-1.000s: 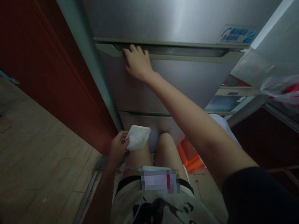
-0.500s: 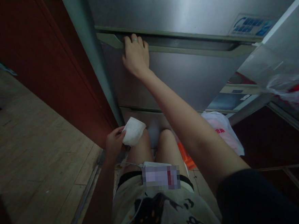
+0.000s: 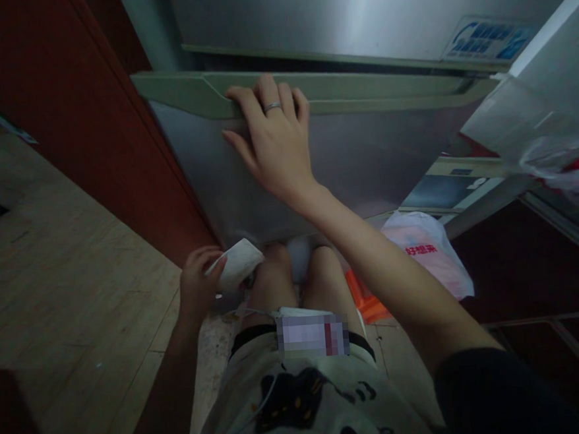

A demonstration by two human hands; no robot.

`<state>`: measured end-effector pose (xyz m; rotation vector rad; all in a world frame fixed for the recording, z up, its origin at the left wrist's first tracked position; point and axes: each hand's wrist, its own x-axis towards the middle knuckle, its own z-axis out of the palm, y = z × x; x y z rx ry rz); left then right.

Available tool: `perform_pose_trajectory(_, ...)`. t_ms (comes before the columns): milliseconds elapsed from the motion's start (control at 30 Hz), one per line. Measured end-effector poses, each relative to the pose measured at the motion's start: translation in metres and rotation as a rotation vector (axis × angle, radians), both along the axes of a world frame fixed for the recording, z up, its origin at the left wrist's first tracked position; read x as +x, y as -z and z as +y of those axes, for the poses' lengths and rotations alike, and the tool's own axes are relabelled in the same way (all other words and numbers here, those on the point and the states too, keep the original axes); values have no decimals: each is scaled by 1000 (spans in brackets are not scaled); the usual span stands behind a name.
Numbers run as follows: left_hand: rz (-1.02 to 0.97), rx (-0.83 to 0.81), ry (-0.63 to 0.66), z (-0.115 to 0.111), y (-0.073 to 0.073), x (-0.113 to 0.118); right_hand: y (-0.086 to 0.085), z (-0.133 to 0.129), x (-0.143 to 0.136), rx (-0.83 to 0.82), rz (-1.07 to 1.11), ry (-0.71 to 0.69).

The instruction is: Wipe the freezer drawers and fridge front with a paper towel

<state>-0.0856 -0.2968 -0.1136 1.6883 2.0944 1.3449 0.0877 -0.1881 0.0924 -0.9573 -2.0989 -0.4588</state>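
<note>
My right hand (image 3: 278,135) hooks its fingers over the pale green handle edge (image 3: 350,92) of a silver fridge door (image 3: 364,155), with the thumb resting on the door's front. A ring shows on one finger. The door stands ajar, swung out on its left side, with a dark gap along its top. Lower left, my left hand (image 3: 199,283) pinches a folded white cloth or tissue (image 3: 238,263) beside my knee. The upper silver door (image 3: 305,17) is closed.
A reddish-brown wooden door or panel (image 3: 89,125) stands close on the left. White plastic bag (image 3: 431,253) and an orange item (image 3: 367,301) lie right of my legs. A clear bag with something red (image 3: 573,164) hangs at the right. A pixelated object (image 3: 312,336) rests on my lap.
The lower fridge door has swung outward on its left side, with my right hand moving along with it. My left hand and the white cloth have shifted left and slightly down.
</note>
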Motion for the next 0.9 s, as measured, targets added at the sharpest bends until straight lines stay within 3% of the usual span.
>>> perform_pose_trajectory(133, 132, 94, 49, -9, -12, -3, 1, -15, 12, 25, 8, -39)
perform_pose_trajectory(233, 126, 84, 170, -23, -21, 1, 3, -30, 27, 25, 22, -108)
perform_pose_trajectory(500, -28, -145, 440, -77, -46, -9, 4, -77, 86, 18, 49, -266)
perform_pose_trajectory(600, -65, -223, 548, -81, -58, -9, 3, -95, 109, 76, 72, -301)
perform_pose_trajectory(733, -105, -209, 622, -80, -69, 2, 2, -114, 140, 80, 92, -312)
perform_pose_trajectory(900, -283, -235, 672, -82, -66, 26, 8, -130, 174, 126, 134, -216)
